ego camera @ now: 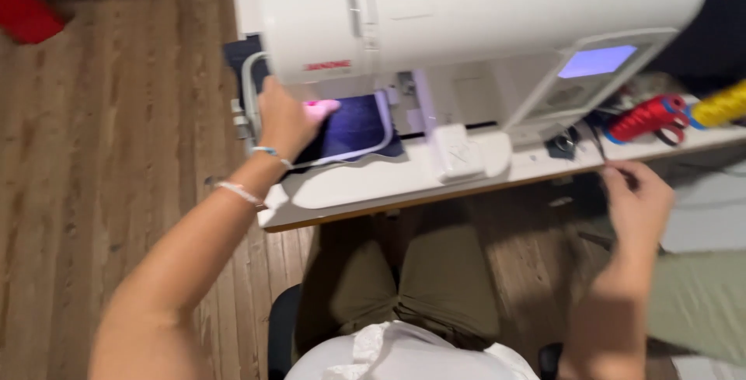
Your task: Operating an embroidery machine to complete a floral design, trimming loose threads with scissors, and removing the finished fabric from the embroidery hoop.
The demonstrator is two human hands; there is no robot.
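Head view: the person sits at a white desk (pixel 365 186) that carries a white embroidery machine (pixel 466 22). The left hand (pixel 284 120) rests at the left edge of the desk, under the machine's head, with its grip closed loosely over the rim of the embroidery hoop (pixel 365 153). The hoop holds dark blue fabric (pixel 353 127), lit by the machine's lamp; a pink fingertip or small pink object at the hoop is too blurred to identify. The right hand (pixel 637 201) is off the front edge of the desk, toward its right end, with its grip pinched narrow on a thin dark item, possibly a thread or small tool (pixel 602 155); the picture does not show which.

Risks, as judged from this position:
- The left fingers lie close to the needle area. If the machine starts, the needle or the moving hoop may strike them.
- Pressure on the hoop rim may shift the fabric and misalign the stitching.
- Red thread spools (pixel 649 116) and a yellow spool (pixel 719 104) sit near the right end of the desk. The right hand could knock them or snag a loose thread.
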